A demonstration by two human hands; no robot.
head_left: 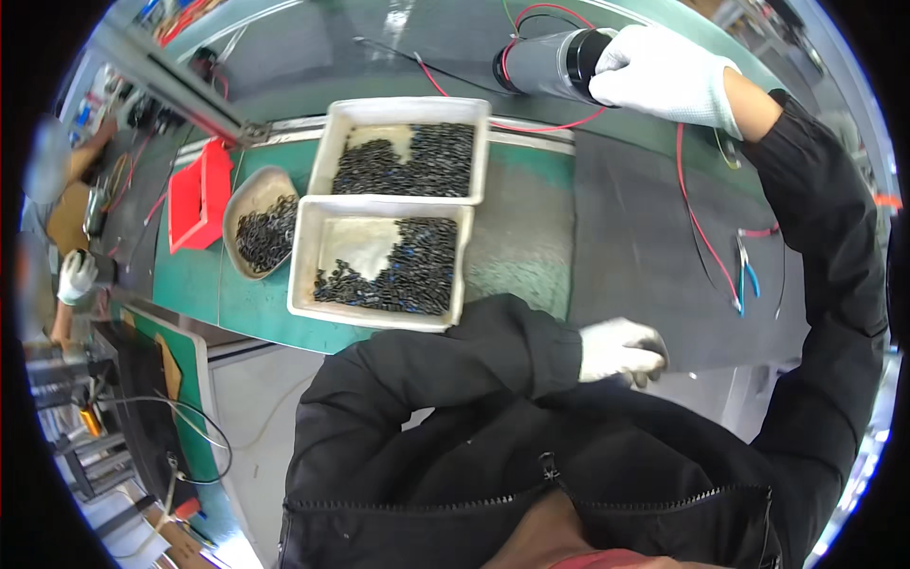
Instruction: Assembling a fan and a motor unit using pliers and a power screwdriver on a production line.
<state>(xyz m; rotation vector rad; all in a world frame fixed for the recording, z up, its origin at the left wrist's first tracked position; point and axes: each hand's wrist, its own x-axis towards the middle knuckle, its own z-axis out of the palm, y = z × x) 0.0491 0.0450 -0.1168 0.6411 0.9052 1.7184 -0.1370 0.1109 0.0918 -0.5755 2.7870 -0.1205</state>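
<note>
Fingers [613, 87] of the right hand [664, 78] grasp a black-ended cylinder [548, 64]; the left hand [621, 351] curls, grip impossible to tell.

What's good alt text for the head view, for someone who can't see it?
A person's gloved right hand grips a gray cylinder with black ends; the gloved left hand is by a black mat. Two white trays of small black parts sit to the left.

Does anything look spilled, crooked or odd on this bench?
Nothing looks spilled: the small black parts sit inside their pale containers. Mildly untidy, though: red and black wires trail uncoiled beside the blue-handled pliers on the dark mat.
</note>
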